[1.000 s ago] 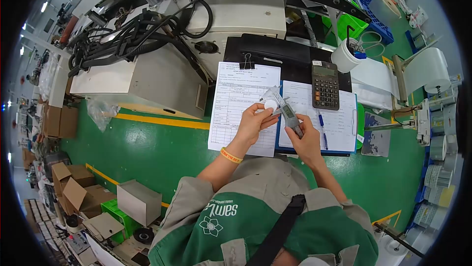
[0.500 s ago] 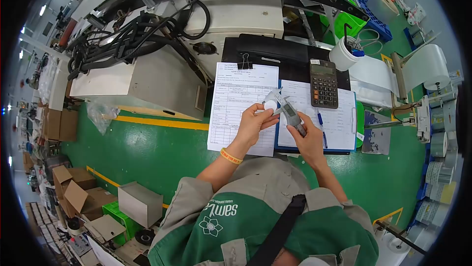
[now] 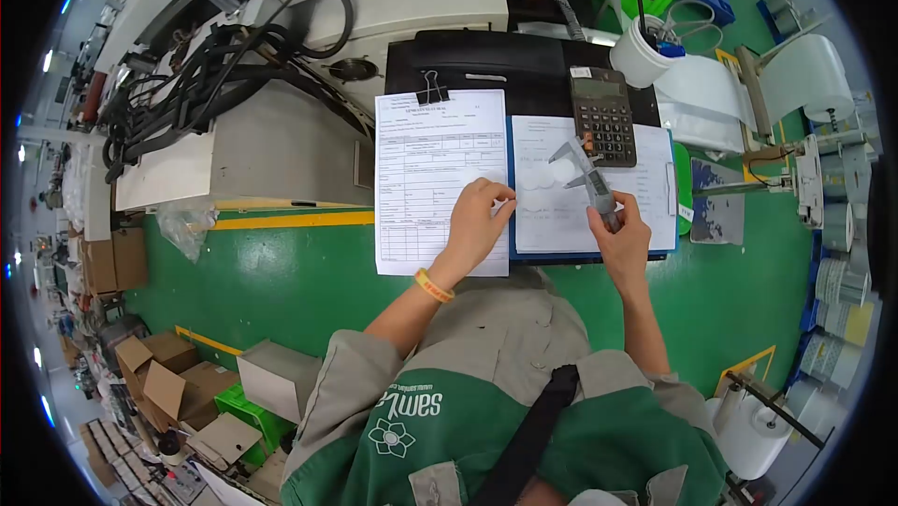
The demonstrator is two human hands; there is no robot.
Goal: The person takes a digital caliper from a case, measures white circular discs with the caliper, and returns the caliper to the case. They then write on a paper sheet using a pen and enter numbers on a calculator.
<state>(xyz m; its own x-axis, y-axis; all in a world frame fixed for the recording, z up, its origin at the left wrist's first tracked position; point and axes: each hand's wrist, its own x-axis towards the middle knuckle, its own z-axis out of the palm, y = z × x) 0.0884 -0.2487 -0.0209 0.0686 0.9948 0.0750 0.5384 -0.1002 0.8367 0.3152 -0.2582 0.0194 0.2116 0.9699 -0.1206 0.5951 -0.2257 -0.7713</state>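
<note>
My right hand (image 3: 622,230) grips a digital caliper (image 3: 599,186) by its body, over the clipboard. A small white disc (image 3: 563,170) shows at the caliper's jaws; whether they clamp it or it lies on the paper, I cannot tell. Pale rounded shapes beside it on the written sheet (image 3: 552,225) are hard to make out. My left hand (image 3: 477,225) is over the printed form (image 3: 412,179), its thumb and forefinger slightly apart with nothing visible between them. A yellow wristband (image 3: 434,285) is on that wrist.
A calculator (image 3: 603,118) lies on the clipboard's upper part. Behind it stands a white tub (image 3: 641,57) holding tools. A black binder clip (image 3: 432,88) grips the form's top. Machine housings and thick black cables (image 3: 234,62) are at the left, film rolls (image 3: 809,80) at the right.
My left hand has come away from the disc and caliper, moving left over the form. My right hand has carried the caliper rightward over the written sheet. The view has shifted a little.
</note>
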